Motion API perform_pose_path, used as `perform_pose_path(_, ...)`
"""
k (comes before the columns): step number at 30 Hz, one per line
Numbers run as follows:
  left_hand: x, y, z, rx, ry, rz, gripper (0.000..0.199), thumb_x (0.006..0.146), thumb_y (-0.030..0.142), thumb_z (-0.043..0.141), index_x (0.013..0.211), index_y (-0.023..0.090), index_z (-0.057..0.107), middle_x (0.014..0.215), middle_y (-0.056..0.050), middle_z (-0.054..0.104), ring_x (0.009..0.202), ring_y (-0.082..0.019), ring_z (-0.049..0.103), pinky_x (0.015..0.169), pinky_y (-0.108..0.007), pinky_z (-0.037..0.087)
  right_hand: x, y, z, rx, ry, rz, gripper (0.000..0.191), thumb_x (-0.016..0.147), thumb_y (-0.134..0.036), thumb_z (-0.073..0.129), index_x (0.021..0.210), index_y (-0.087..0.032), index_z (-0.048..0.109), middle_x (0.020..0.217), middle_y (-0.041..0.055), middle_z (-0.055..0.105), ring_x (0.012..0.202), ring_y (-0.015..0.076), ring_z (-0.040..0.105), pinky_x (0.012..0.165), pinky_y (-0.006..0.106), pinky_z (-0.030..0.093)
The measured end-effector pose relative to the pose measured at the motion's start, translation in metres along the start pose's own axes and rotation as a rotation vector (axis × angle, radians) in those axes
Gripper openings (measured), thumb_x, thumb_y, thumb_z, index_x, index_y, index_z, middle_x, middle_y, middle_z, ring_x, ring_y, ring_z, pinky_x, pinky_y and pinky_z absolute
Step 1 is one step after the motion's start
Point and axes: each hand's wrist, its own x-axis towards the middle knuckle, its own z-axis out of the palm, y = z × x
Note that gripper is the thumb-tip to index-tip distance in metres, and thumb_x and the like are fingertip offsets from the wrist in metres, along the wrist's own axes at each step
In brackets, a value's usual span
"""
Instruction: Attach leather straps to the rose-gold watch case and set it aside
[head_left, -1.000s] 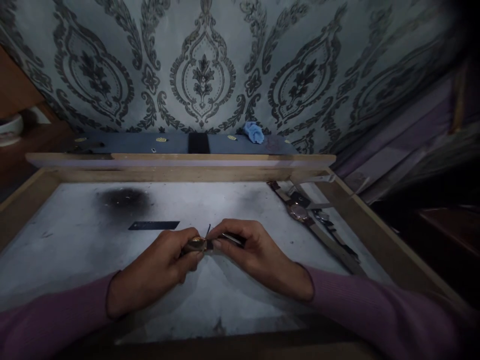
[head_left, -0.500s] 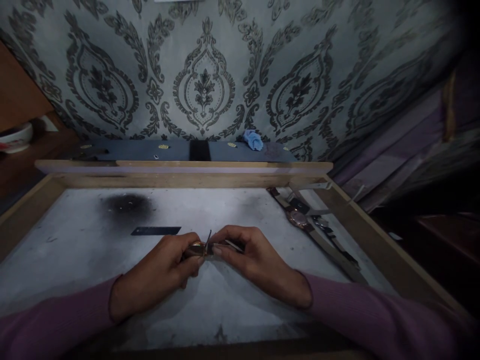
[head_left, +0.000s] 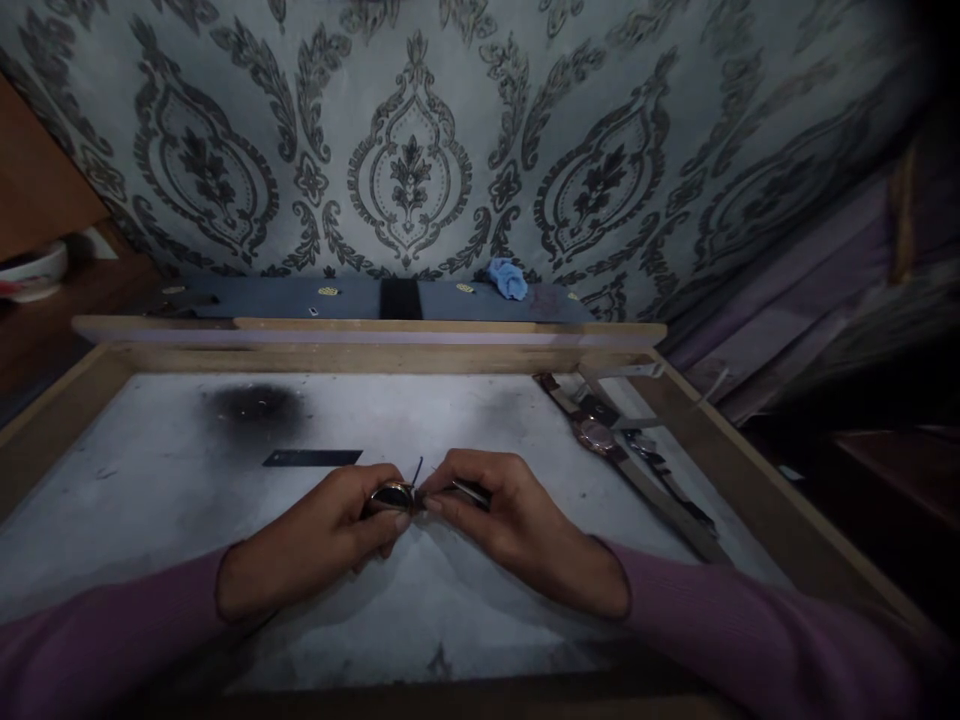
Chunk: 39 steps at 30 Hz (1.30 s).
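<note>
Grey patterned wallpaper [head_left: 409, 180] fills the background. Below it, a pale desk [head_left: 397, 410] with a raised wooden rim; a blue-grey panel [head_left: 270, 295] lies beyond its far edge. Left hand [head_left: 322, 540] and right hand [head_left: 525, 530] nearly meet around the desk's middle, both in purple sleeves. Left: closed around a gold-rimmed watch [head_left: 390, 495], dark face partly visible between thumb and fingers. Right: fingertips pinched narrow at a small dark piece [head_left: 420, 500] beside the watch; a slim, shiny-edged tool [head_left: 472, 492] sits within the same grip. Along the right edge, a long-strapped watch [head_left: 596, 435] slants from near the far right corner towards the near side; a smaller watch [head_left: 645, 445] lies just beside it, rimward. Flat dark strip [head_left: 311, 458] left of centre, just beyond the left hand. Crumpled blue cloth [head_left: 508, 279] on the panel, right of its middle. Smallest: a thin dark sliver [head_left: 418, 472], standing tilted between the hands; what holds it, cannot tell.
</note>
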Motion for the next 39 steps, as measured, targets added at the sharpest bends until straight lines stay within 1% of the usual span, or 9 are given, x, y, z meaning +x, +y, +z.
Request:
perform_pose_path(4,-0.0001,0.0016,0.0006,0.004,0.009,0.026,0.014,0.085,0.031,0.051,0.079,0.018,0.049,0.060,0.006,0.044,0.054,-0.009,0.039,0.049,-0.021,0.029,-0.0006,0.0008,0.0005,-0.014,-0.002,-0.020,0.008,0.083,-0.016,0.062,0.078,-0.016,0.068,0.074,0.0017,0.069,0.069,0.0130,0.061,0.063,0.024,0.046)
perform_pose_path(9,0.0013,0.0031,0.0007,-0.029,-0.004,0.023,0.016,0.084,0.032,0.051,0.077,0.019,0.047,0.060,0.006,0.043,0.055,-0.009,0.037,0.050,-0.022,0.028,0.0000,0.0011,0.0011,0.004,-0.001,-0.033,0.009,0.083,-0.016,0.062,0.076,-0.016,0.067,0.071,0.0008,0.067,0.067,0.0121,0.059,0.062,0.023,0.045)
perform_pose_path(15,0.0019,-0.0004,0.0015,-0.038,0.003,0.026,0.015,0.084,0.030,0.051,0.076,0.019,0.048,0.059,0.007,0.044,0.053,-0.009,0.037,0.051,-0.022,0.029,0.0014,-0.0006,0.0006,0.014,-0.029,-0.011,0.011,0.082,-0.012,0.060,0.075,-0.016,0.066,0.071,0.0006,0.066,0.068,0.0125,0.059,0.062,0.024,0.045)
perform_pose_path(19,0.0020,-0.0022,0.0018,-0.059,0.007,0.038,0.014,0.085,0.030,0.052,0.077,0.019,0.049,0.059,0.007,0.045,0.053,-0.009,0.038,0.051,-0.022,0.029,0.0018,0.0001,0.0011,0.010,-0.043,-0.007,0.011,0.081,-0.011,0.060,0.074,-0.017,0.066,0.070,-0.0002,0.065,0.067,0.0127,0.058,0.060,0.023,0.044)
perform_pose_path(22,0.0021,-0.0004,0.0021,-0.080,-0.001,0.048,0.015,0.084,0.031,0.053,0.077,0.018,0.050,0.058,0.007,0.044,0.054,-0.009,0.037,0.051,-0.022,0.029,0.0018,0.0006,0.0017,0.022,-0.045,0.005,0.011,0.081,-0.011,0.060,0.073,-0.016,0.066,0.069,-0.0003,0.065,0.067,0.0123,0.058,0.060,0.022,0.043)
perform_pose_path(27,0.0018,0.0018,0.0040,-0.126,-0.010,0.026,0.019,0.083,0.035,0.054,0.079,0.017,0.051,0.058,0.007,0.044,0.053,-0.009,0.038,0.052,-0.023,0.030,0.0021,-0.0011,0.0019,0.059,-0.051,0.024,0.011,0.081,-0.011,0.060,0.071,-0.015,0.065,0.067,-0.0011,0.062,0.064,0.0111,0.056,0.060,0.022,0.042)
perform_pose_path(34,0.0016,-0.0028,0.0075,-0.105,0.068,0.076,0.022,0.086,0.034,0.053,0.071,0.018,0.048,0.058,0.005,0.045,0.056,-0.010,0.041,0.055,-0.023,0.033,0.0022,-0.0037,0.0013,0.082,-0.052,0.035,0.012,0.082,-0.015,0.058,0.071,-0.016,0.064,0.067,0.0001,0.062,0.065,0.0118,0.054,0.057,0.022,0.042)
perform_pose_path(39,0.0017,-0.0047,0.0087,-0.090,0.086,0.098,0.022,0.087,0.030,0.051,0.069,0.019,0.046,0.057,0.006,0.045,0.054,-0.009,0.040,0.054,-0.023,0.032,0.0028,-0.0029,0.0018,0.120,-0.059,0.042,0.012,0.082,-0.016,0.058,0.071,-0.016,0.064,0.067,0.0005,0.062,0.065,0.0118,0.053,0.056,0.022,0.041)
